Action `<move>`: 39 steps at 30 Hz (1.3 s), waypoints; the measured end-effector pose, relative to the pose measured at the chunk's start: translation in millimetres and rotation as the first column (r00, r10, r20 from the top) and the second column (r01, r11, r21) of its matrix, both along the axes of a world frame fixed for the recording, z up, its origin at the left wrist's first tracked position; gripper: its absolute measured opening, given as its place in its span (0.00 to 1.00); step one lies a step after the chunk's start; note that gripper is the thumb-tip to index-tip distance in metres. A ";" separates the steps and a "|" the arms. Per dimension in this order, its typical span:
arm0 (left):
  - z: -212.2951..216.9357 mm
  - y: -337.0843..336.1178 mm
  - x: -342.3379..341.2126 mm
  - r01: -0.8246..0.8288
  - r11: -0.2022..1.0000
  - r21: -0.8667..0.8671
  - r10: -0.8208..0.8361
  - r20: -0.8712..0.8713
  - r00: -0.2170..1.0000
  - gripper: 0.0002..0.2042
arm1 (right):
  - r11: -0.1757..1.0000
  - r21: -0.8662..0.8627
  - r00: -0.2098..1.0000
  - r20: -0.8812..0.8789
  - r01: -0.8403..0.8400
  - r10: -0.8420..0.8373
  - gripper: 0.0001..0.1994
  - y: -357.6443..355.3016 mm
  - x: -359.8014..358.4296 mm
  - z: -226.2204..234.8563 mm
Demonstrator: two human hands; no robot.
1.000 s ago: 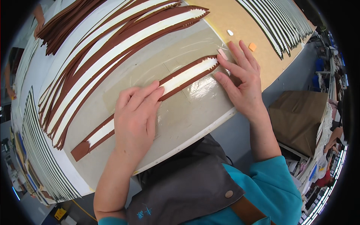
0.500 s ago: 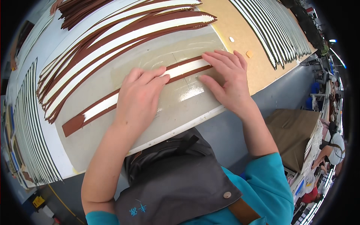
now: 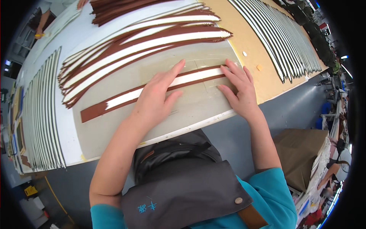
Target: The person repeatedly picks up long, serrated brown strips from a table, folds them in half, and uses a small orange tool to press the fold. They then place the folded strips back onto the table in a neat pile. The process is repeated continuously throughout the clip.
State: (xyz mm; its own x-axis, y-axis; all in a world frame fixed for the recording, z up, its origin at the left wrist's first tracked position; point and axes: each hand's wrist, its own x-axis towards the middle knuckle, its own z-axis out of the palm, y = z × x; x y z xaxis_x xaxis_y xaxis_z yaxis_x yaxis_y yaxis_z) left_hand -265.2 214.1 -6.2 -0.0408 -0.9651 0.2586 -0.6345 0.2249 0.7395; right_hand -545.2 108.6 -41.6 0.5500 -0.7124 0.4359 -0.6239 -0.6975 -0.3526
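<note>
A long brown leather strip with a white band along its middle lies slantwise on the grey work mat. Its left end is a plain brown tab. My left hand rests across the strip left of its middle, fingers stretched out and thumb spread toward me. At the right end, my right hand has its fingertips over the strip, with the thumb held apart on the near side. Neither hand grips anything; the right end of the strip is partly hidden under the fingers.
Beyond the mat lies a pile of similar brown-and-white strips, with darker brown strips behind. Black-and-white strips lie in rows at the right and left. A white oval piece and an orange piece sit near my right hand.
My left hand has opened, its thumb and fingers now spread wider over the strip. My right hand stays at the right end. The whole view has shifted a little.
</note>
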 end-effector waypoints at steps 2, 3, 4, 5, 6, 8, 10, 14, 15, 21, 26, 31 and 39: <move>11.1 11.5 7.0 -0.032 0.995 -0.090 0.022 -0.106 0.994 0.23 | 1.000 -0.025 0.995 0.098 0.001 0.002 0.27 1.0 4.4 5.9; 31.6 23.7 13.9 0.028 0.992 -0.126 -0.037 -0.071 0.997 0.24 | 0.999 -0.039 0.990 0.143 0.009 -0.003 0.26 3.3 3.7 5.7; 57.5 34.3 17.2 0.086 0.973 -0.216 -0.114 -0.125 0.986 0.20 | 0.998 -0.057 0.983 0.182 0.016 -0.005 0.26 4.4 2.0 5.4; 82.6 44.4 21.3 0.132 0.940 -0.315 -0.193 -0.173 0.966 0.16 | 0.999 -0.015 0.968 0.247 0.048 -0.043 0.24 4.4 -4.3 5.2; 97.9 55.8 23.5 0.130 0.893 -0.432 -0.258 -0.253 0.932 0.12 | 0.998 0.032 0.944 0.322 0.060 -0.067 0.22 5.0 -10.6 0.3; 143.0 92.5 32.6 0.084 0.774 -0.628 -0.348 -0.310 0.885 0.03 | 0.995 0.097 0.900 0.432 0.009 -0.050 0.19 1.9 2.1 -12.2; 163.2 103.4 33.6 0.014 0.618 -0.786 -0.442 -0.333 0.833 0.03 | 0.996 0.089 0.898 0.437 0.016 -0.054 0.16 -1.3 4.5 -16.8; 155.3 98.5 27.2 -0.054 0.553 -0.832 -0.482 -0.373 0.793 0.03 | 0.992 0.111 0.895 0.434 0.056 -0.099 0.12 1.6 -7.2 -18.0; 155.0 95.9 24.2 -0.064 0.561 -0.825 -0.472 -0.382 0.795 0.03 | 0.988 0.144 0.880 0.461 0.054 -0.115 0.11 0.9 -8.9 -21.1; 142.9 96.0 21.5 -0.096 0.572 -0.814 -0.469 -0.421 0.776 0.04 | 0.979 0.184 0.842 0.510 0.091 -0.174 0.08 -0.2 -5.0 -17.7; 142.8 95.9 22.7 -0.121 0.568 -0.814 -0.464 -0.438 0.770 0.04 | 0.982 0.150 0.865 0.470 0.116 -0.174 0.08 -2.7 -4.2 -22.2; 145.7 97.0 24.5 -0.144 0.556 -0.818 -0.473 -0.455 0.754 0.04 | 0.974 0.187 0.842 0.500 0.125 -0.204 0.08 0.5 -13.0 -22.0; 157.8 99.0 29.3 -0.184 0.565 -0.804 -0.411 -0.468 0.782 0.05 | 0.971 0.231 0.850 0.497 0.066 -0.176 0.07 -1.2 -2.0 -17.7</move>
